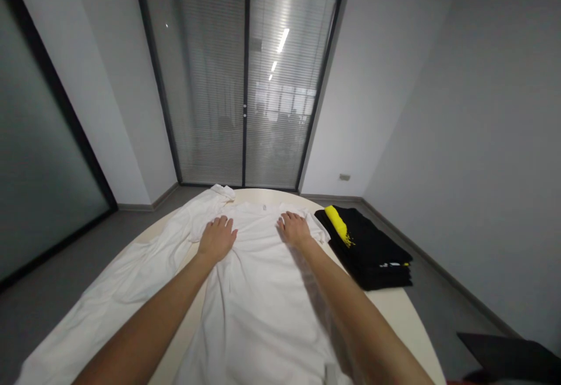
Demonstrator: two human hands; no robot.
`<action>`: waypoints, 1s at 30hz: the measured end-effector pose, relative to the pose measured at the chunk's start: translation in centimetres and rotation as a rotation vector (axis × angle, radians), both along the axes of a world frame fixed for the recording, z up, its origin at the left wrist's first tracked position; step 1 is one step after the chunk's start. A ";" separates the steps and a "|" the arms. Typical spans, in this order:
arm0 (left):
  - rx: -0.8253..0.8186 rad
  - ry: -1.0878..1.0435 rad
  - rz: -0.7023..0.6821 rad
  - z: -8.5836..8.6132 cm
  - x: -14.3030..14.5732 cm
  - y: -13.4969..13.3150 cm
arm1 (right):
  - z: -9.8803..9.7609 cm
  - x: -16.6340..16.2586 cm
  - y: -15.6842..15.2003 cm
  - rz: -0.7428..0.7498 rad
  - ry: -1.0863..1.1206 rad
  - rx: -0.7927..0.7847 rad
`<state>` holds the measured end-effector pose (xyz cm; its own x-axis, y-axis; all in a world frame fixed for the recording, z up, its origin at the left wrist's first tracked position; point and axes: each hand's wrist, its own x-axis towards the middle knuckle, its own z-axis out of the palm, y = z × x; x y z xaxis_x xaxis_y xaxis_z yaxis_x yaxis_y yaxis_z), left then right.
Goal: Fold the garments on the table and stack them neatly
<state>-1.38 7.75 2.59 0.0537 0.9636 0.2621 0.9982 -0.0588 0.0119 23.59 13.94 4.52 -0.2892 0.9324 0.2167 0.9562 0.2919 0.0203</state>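
A white T-shirt [263, 291] lies spread on the round table, its collar at the far side and its hem toward me. My left hand [218, 238] rests palm down near its left shoulder, fingers loosely spread. Near the right shoulder my right hand [294, 228] also presses on the fabric, fingers extended and slightly bent. Creases run across the cloth between and below the hands. To the left, more white clothing [131, 274] lies rumpled and hangs toward the table's edge.
A folded stack of black shirts [372, 245] with a yellow print sits at the right of the cream table [412, 326]. A dark chair-like object [512, 356] is at the lower right. Beyond the table stands a glass door [245, 81] with blinds.
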 end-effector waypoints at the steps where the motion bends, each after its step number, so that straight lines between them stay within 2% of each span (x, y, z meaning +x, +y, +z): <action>1: 0.012 -0.002 0.001 0.4 0.2 -0.6 | 0.5 0.3 -0.9 -0.022 -0.004 0.004; 7: 0.015 -0.041 0.120 2.1 0.1 -5.1 | 3.3 4.0 -6.0 -0.290 -0.065 -0.100; 12: -0.084 -0.113 0.225 1.3 -1.7 -8.4 | 3.4 7.0 -9.1 -0.388 -0.093 -0.238; 15: -0.073 -0.221 0.175 0.1 -2.6 -9.0 | 2.5 7.4 -10.5 -0.409 -0.087 -0.272; 19: -0.060 -0.262 0.134 -0.9 -3.0 -8.8 | 1.3 7.4 -11.7 -0.399 -0.076 -0.184; 22: -0.058 -0.274 0.094 -1.0 -3.1 -8.7 | 1.0 7.6 -11.8 -0.393 -0.022 -0.134; 25: -0.067 -0.309 -0.039 -0.9 -3.5 -9.0 | 0.7 8.1 -11.4 -0.377 0.097 -0.130; 28: -0.079 -0.353 -0.185 -0.7 -3.9 -9.2 | -0.1 8.7 -10.9 -0.318 0.225 -0.177; 30: -0.083 -0.354 -0.195 -0.5 -4.1 -9.3 | -0.7 9.2 -10.5 -0.281 0.295 -0.238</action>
